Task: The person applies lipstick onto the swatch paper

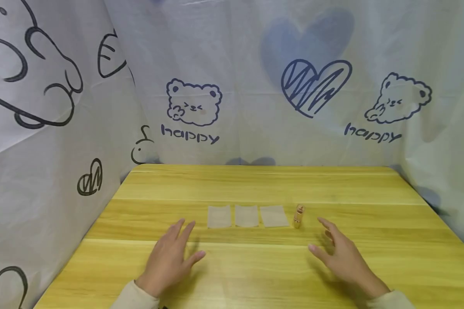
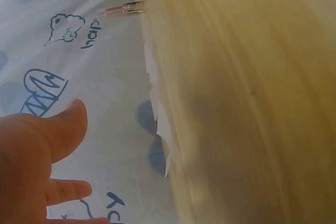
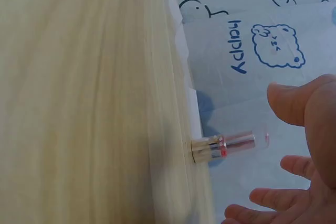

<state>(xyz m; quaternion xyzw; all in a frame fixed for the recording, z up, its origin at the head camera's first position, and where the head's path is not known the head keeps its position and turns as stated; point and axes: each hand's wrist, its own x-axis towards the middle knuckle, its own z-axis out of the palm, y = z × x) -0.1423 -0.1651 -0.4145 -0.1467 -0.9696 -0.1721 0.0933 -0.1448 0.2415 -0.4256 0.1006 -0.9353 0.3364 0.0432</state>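
Observation:
Three pale, thin square sheets (image 1: pixel 246 216) lie in a row on the wooden table, their edges curling up slightly. At the right end of the row a small lipstick tube (image 1: pixel 299 216) stands upright, with a gold base and a clear, pinkish upper part; the right wrist view shows the tube (image 3: pixel 230 145) close up. My left hand (image 1: pixel 170 257) hovers to the left of and nearer than the sheets, fingers spread and holding nothing. On the other side my right hand (image 1: pixel 344 257) is held to the right of the tube, fingers apart and nothing in them.
The yellow wooden table (image 1: pixel 255 274) reaches back to a white cloth backdrop (image 1: pixel 251 124) with printed bears and hearts. More printed cloth (image 1: pixel 54 171) hangs along the left side, and cloth (image 1: pixel 441 128) also covers the right.

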